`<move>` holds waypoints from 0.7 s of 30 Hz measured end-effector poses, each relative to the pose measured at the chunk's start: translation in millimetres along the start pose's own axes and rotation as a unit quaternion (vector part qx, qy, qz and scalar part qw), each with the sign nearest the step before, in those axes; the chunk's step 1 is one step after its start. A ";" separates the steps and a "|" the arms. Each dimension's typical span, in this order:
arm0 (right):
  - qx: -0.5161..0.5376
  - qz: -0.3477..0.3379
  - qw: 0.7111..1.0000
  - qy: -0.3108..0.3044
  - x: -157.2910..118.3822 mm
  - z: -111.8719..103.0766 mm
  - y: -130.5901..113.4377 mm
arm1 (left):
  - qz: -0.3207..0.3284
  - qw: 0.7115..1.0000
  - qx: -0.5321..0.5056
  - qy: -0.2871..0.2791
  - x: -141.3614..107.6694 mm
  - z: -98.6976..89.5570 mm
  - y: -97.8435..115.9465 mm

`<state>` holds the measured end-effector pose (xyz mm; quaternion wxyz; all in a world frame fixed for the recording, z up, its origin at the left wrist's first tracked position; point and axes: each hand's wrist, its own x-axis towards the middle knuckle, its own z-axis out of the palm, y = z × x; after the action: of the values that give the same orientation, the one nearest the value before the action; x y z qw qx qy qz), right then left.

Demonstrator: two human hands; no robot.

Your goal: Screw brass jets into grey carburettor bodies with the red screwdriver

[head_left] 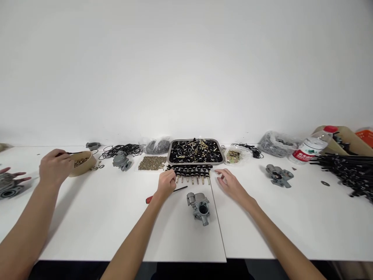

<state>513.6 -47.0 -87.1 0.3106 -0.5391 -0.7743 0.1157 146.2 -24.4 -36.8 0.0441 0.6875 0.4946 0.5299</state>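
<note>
My left hand [167, 182] rests on the white table with its fingers curled in, at the left end of a row of black-capped parts with brass stems [192, 173]. Whatever its fingertips hold, if anything, is hidden. At the row's right end lies my right hand [229, 183], fingers loosely bent and apart, with nothing visible in it. A grey metal carburetor [199, 208] sits on the table between my forearms. Beside my left wrist lies a screwdriver with a red handle [149, 199], partly covered by the hand. Behind the row stands a metal tray [168, 159] full of black and brass parts.
At left, a co-worker's hand [56, 166] holds a thin dark tool over a tan bowl [87, 168] of brass pieces. More carburetors [121, 160] stand left and right [279, 175]. A plastic bottle [311, 149], bagged parts [276, 144] and black tubes [346, 171] occupy the right.
</note>
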 end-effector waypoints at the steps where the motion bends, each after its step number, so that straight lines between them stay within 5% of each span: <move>1: -0.026 -0.020 0.999 0.003 8.8 0.6 0.5 | -0.014 1.000 -0.001 0.020 13.3 -37.4 -18.4; 5: -0.066 -0.048 0.997 0.014 32.0 11.1 2.2 | -0.201 0.968 -0.119 0.087 73.2 -188.8 -115.9; 7: -0.075 -0.048 0.996 0.022 34.6 17.9 3.8 | -0.233 0.956 -0.152 0.091 85.8 -221.4 -140.2; 8: -0.077 -0.047 0.996 0.027 34.4 20.8 4.9 | -0.228 0.959 -0.152 0.079 84.8 -220.5 -138.9; 10: -0.075 -0.044 0.996 0.034 32.7 25.4 7.4 | -0.155 0.977 -0.136 0.047 69.4 -186.6 -111.1; 12: -0.065 -0.039 0.996 0.040 30.7 29.0 9.6 | -0.024 0.997 -0.072 0.028 42.0 -123.1 -64.4; 15: -0.033 -0.031 0.998 0.050 28.4 34.1 11.1 | 0.026 0.997 -0.062 -0.034 -1.7 -17.4 -5.4; 17: 0.000 -0.027 0.998 0.054 27.4 36.4 11.6 | 0.050 0.995 -0.057 -0.065 -21.7 35.4 10.6; 19: 0.035 -0.021 0.998 0.057 27.2 35.8 13.0 | 0.075 0.992 -0.055 -0.084 -31.5 65.3 11.6; 21: 0.069 -0.008 0.996 0.060 27.6 30.6 16.3 | 0.089 0.990 -0.053 -0.092 -33.1 74.6 8.3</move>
<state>501.3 -10.8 -109.5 0.3940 -0.5160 -0.7489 0.1333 210.7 -18.1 -87.1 0.0780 0.7713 0.3962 0.4919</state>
